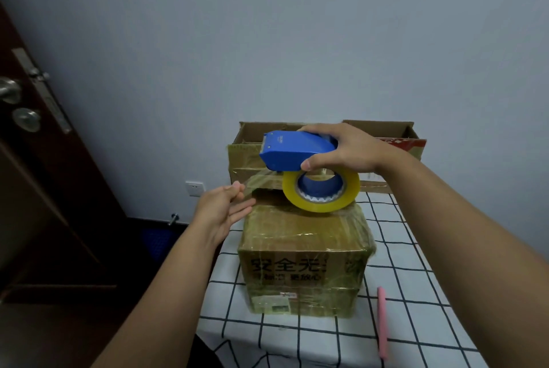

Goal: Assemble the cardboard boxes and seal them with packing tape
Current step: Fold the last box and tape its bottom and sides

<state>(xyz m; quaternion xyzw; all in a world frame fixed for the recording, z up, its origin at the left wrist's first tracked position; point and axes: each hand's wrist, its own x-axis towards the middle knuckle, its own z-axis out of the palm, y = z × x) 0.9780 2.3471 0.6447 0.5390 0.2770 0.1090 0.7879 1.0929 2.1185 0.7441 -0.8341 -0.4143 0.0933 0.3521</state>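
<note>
My right hand (pixel 344 149) grips the blue plastic tape dispenser (pixel 292 152) above the taped brown cardboard box (pixel 306 260). My left hand (pixel 224 208), fingers loosely extended, seems to pinch the clear tape end (pixel 258 181).

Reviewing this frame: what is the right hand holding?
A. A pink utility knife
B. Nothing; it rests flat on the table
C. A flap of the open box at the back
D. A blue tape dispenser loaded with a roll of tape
D: the right hand grips the blue tape dispenser above the sealed box, with the yellowish tape roll mounted under it.
</note>
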